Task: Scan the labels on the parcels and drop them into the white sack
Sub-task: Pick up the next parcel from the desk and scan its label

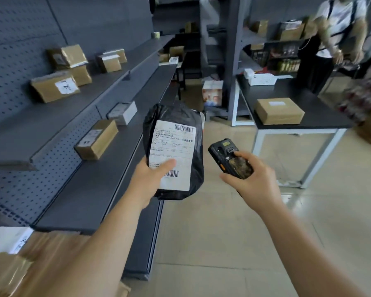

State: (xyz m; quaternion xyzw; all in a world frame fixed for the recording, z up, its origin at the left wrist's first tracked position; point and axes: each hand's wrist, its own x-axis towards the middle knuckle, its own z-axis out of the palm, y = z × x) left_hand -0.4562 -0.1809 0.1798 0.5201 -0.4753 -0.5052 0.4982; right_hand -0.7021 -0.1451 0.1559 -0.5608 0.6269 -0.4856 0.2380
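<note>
Head view: the left hand (150, 179) grips a black plastic-bagged parcel (174, 151) at centre, thumb across its white paper label (171, 153), turned face-up for scanning. At three o'clock of it, the right hand's (253, 179) fingers wrap a black handheld scanner (229, 157). No white sack visible.

On my left are grey shelves, one above the other. The top shelf (107, 82) holds brown boxes: one with a white paper on it (55, 86), a stack of two behind it (70, 61), and two smaller ones further back (110, 61). The lower shelf (90, 189) holds a brown box (96, 139) and a small white box (122, 113) just behind it. More brown boxes sit at the bottom left corner (19, 264). On my right stands a black desk (308, 118) with white legs. A flat brown box (279, 111) lies on it, and a white basket (261, 79) sits at its far end. The floor (223, 243) has pale tiles.
</note>
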